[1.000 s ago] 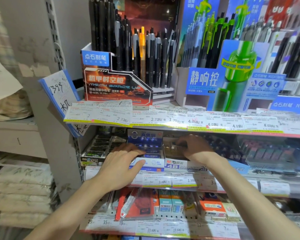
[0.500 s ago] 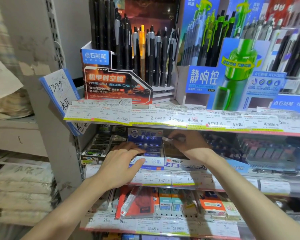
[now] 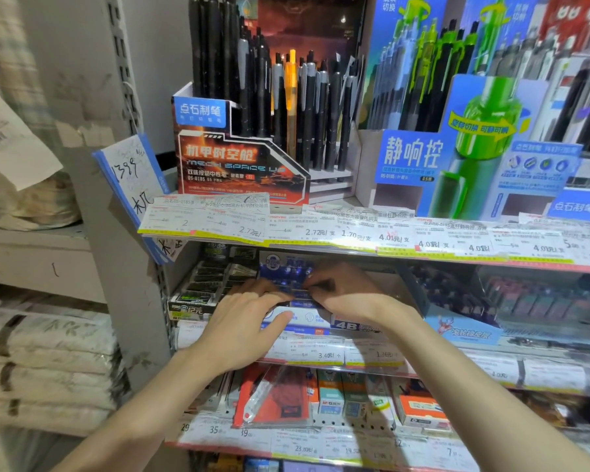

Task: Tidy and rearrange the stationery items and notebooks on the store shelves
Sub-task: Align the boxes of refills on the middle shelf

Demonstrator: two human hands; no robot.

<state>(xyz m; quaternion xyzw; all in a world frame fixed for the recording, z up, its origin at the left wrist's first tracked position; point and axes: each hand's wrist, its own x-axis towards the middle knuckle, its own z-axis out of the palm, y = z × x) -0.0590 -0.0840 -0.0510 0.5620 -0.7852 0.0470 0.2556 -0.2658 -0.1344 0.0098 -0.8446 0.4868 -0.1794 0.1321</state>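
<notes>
On the middle shelf stands a blue and white display box of small erasers. My left hand holds its left front corner, with the thumb on the front face and the fingers over the top. Beside it, my right hand reaches over the same box, its curled fingertips pinching a small packet that is mostly hidden. To the right of the blue box sits the 4B eraser box, partly covered by my right wrist.
A black and green box sits left of my hands against the grey upright. Pen displays fill the shelf above, behind the price-tag strip. Below are red packets and small boxes. Dark item trays lie to the right.
My right hand has moved left from the 4B box, carrying a small packet over the blue box. My left hand has stayed on the blue box's front corner.
</notes>
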